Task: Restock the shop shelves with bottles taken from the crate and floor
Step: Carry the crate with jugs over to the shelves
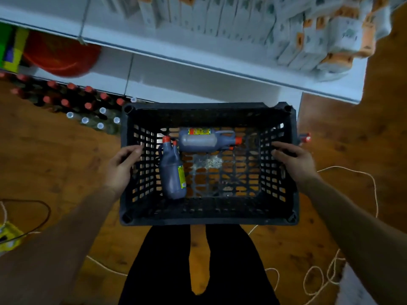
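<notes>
Right now I see the black crate (209, 214) in the middle of the frame, on the wooden floor (66, 164) in front of the white shelves (198, 69). My left hand (121, 166) grips the crate's left wall, fingers curled over the rim and into the lattice. My right hand (295, 159) does the same on the right wall, fingers hooked over the top edge. Both hands are closed on the crate.

Inside the crate lie two dark handled bottles with red caps. One bottle (172, 175) lies lengthwise at the left of the crate floor, cap toward the shelves, yellow-green label facing right. The other bottle (204, 140) lies crosswise along the far wall, cap pointing right, label up. Their cap ends nearly meet; I cannot tell whether they touch.

At the left of the frame, a cluster of red-capped bottles (66, 100) stands on the floor by the shelf base, with a few clear-capped bottles (92, 119) just beside the crate's upper-left corner. Pale boxes (308, 36) fill the shelf at upper right. Loose string (326, 278) trails over the floor at lower right. My dark trouser legs (167, 271) show below the crate.
</notes>
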The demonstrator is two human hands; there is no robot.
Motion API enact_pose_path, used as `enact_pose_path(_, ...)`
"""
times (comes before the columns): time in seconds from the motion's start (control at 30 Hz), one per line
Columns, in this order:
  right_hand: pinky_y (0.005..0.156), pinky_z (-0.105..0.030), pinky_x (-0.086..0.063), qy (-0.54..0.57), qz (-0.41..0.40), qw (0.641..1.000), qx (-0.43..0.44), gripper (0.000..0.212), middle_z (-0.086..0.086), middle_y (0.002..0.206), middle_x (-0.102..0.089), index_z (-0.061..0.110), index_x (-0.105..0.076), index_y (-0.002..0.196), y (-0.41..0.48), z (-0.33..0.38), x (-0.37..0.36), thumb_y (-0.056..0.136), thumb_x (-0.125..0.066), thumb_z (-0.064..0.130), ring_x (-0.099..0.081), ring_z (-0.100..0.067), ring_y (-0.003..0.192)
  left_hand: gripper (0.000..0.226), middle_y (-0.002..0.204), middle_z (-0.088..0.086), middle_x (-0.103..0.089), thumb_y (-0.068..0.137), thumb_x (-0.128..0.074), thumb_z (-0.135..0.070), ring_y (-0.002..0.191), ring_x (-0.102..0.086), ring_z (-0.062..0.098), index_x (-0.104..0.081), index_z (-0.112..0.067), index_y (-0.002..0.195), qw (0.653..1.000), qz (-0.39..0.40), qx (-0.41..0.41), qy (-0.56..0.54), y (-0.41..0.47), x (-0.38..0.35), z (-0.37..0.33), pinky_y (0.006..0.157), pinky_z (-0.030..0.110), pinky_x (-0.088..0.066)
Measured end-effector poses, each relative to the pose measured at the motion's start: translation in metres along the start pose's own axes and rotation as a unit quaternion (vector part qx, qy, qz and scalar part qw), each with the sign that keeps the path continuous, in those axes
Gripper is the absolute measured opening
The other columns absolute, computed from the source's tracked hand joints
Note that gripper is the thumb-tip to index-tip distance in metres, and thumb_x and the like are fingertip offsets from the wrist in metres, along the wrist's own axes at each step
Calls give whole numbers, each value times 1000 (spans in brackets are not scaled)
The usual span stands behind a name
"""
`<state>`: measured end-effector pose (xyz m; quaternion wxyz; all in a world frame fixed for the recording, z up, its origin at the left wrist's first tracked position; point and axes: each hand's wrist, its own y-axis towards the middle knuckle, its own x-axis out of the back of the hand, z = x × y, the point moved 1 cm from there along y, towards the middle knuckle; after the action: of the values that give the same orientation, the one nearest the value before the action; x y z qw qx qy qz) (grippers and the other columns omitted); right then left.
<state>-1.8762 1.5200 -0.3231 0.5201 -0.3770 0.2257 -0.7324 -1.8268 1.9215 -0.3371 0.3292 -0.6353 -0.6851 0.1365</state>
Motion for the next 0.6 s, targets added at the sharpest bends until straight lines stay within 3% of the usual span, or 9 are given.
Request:
enact_pose_path(0.17, 78, -31, -54, 34, -22, 999, -21, 26, 2, 104, -68, 26, -68, 114, 43, -41, -25, 90, -65, 17, -65, -15, 93, 17, 95, -8, -62, 97, -53, -21, 93, -57, 11, -64, -12, 106, 999, 28, -19, 34, 51, -14, 30, 89, 33, -45)
enact_pose_path(0.3, 86, -38, -56, 47, -42, 998, -19, 24, -1, 104, -70, 26, -70, 110, 87, -78, -39, 88, -67, 16, -68, -20, 96, 17, 87, -4, -60, 97, -51, -16, 75, -60, -3, -61, -7, 108, 998, 37, -28, 43, 91, -39, 59, 75, 21, -47)
enact_pose_path(0.37, 85, -38, -56, 57, -46, 997, -21, 24, -4, 106, -70, 26, -70, 110, 108, -92, -43, 88, -66, 15, -68, -21, 96, 16, 87, -4, -61, 97, -51, -16, 70, -60, -8, -62, -9, 106, 998, 37, -30, 49, 111, -50, 75, 73, 22, -47)
enact_pose_path(0.6, 83, -32, -55, 64, -58, 996, -6, 22, -2, 107, -70, 27, -70, 108, 174, -132, -53, 90, -65, 16, -67, -20, 100, 14, 89, -5, -60, 98, -50, -21, 85, -58, 5, -64, -23, 95, 997, 48, -23, 47, 170, -87, 125, 79, 35, -48)
